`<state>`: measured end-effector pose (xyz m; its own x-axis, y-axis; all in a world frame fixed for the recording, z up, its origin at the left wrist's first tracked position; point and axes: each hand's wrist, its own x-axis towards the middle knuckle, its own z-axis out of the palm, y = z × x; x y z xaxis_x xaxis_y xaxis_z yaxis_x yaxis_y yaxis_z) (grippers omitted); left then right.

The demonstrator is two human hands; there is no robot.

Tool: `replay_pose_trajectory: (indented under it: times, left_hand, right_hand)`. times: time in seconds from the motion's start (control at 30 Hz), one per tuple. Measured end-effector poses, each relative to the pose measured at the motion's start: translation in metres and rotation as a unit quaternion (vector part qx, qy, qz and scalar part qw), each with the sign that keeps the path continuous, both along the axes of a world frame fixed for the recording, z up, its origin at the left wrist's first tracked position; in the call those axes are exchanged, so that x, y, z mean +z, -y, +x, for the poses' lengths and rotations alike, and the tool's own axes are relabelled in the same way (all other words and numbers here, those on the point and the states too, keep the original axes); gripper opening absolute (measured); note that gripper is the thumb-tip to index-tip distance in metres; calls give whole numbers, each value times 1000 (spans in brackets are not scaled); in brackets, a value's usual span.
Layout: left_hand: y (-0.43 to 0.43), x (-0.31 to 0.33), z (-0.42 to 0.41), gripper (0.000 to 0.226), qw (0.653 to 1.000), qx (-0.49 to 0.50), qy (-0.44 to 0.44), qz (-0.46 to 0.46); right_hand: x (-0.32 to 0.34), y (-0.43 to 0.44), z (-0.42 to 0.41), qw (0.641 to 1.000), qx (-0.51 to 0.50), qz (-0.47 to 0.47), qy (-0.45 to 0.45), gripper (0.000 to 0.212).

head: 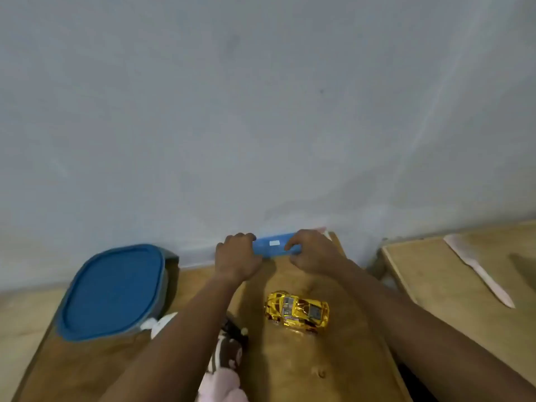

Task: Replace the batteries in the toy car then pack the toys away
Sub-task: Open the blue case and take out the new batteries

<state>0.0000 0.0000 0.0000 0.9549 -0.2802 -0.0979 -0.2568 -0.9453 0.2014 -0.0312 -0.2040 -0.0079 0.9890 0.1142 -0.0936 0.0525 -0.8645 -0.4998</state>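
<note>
1. The toy car point(296, 311), gold, stands on its wheels mid-surface point(290, 369), between my forearms.
2. The blue box point(272, 247) lies at the far edge, against the wall.
3. My left grip point(236, 258) and right grip point(311, 253) each clasp one end of it.
4. The lidded container point(113, 291) sits left; I see a plush toy point(226, 358) beside my left forearm.

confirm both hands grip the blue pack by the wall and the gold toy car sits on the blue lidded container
No: the head view shows the gold toy car on the wooden table, apart from the blue-lidded container. The rest holds.
</note>
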Motion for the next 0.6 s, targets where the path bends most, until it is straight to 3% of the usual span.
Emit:
replay_pose_trajectory:
  times: [0.07,0.17,0.27,0.33,0.6]
  left_hand:
    - [2,-22,11,54,999,36,-33,-9]
    - [-1,-53,14,62,996,77,-46,-29]
    - [1,-71,14,75,991,115,-24,-64]
    - [1,-86,14,72,989,130,-15,-73]
    - [6,-113,10,68,971,183,9,-156]
  right_hand:
    - [-26,0,22,1000,17,16,13,34]
    - [-67,-3,47,996,59,-58,35,44]
    - [-88,-7,70,990,102,-81,48,54]
    - [-101,-11,79,987,118,-106,32,58]
    - [-119,-9,99,971,159,-178,31,52]
